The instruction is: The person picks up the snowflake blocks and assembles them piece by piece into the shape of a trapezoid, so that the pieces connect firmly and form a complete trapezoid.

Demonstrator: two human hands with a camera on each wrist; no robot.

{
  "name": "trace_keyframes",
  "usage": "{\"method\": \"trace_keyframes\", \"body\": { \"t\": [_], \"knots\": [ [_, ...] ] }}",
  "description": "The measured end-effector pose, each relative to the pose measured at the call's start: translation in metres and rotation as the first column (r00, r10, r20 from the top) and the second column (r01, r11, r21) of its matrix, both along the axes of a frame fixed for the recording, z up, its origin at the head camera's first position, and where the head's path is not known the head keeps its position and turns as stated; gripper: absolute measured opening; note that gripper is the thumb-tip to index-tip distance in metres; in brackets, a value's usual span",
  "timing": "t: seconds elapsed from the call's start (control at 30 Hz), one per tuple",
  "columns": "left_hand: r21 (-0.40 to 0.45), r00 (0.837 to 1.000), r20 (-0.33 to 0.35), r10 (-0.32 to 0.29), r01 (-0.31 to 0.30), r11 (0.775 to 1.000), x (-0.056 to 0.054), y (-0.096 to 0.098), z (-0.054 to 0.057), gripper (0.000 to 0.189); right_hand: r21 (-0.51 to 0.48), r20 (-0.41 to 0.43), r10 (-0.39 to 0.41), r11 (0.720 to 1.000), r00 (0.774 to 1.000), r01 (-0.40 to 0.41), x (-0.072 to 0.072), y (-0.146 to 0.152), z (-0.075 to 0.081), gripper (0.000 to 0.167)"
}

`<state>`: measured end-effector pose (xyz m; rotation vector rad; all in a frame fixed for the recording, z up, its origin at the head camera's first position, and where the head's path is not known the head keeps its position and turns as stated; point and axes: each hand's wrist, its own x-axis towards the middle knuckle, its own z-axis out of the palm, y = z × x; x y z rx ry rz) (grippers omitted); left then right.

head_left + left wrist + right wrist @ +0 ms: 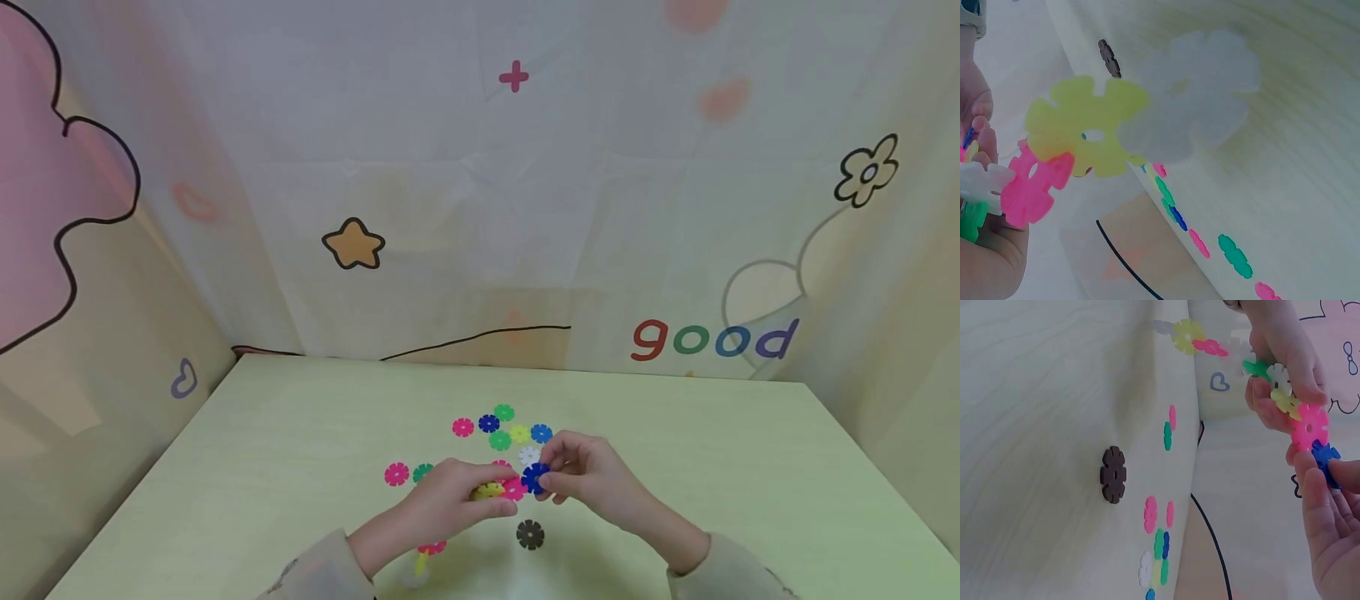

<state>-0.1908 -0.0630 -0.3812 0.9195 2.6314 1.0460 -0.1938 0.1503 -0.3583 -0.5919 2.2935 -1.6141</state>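
My left hand grips a chain of flower-shaped slotted plastic discs. In the right wrist view a green disc, a white one and a yellow disc run through its fingers to a pink disc. My right hand pinches a dark blue disc between thumb and fingers, right at that pink disc's edge. From the other side of the left hand the chain trails off, with a pink disc, a large yellow disc and a translucent whitish disc at its tail.
A dark brown disc lies on the table just in front of the hands. Loose pink, green, blue, yellow and white discs lie flat beyond them, among them a light blue disc. A printed curtain stands behind the table.
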Motion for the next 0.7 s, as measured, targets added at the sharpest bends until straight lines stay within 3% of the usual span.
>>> {"method": "trace_keyframes", "body": {
  "t": [0.3,0.5,0.7],
  "knots": [
    [0.037,0.999,0.032,-0.004,0.003,0.999,0.0008,-0.0010,0.0025,0.043,0.001,-0.046,-0.058,0.998,0.997,0.058,0.0053,-0.0091,-0.0039,0.011],
    [0.042,0.999,0.053,-0.003,0.001,0.999,0.0005,-0.0018,0.0021,0.043,-0.022,-0.043,-0.035,0.999,0.998,0.034,0.0051,-0.0102,-0.0042,0.012],
    [0.083,0.985,0.171,-0.004,-0.011,0.996,-0.0050,-0.0038,0.0006,0.041,-0.016,-0.034,-0.013,1.000,0.999,0.013,-0.0018,-0.0057,-0.0072,0.026]
  ]
}}
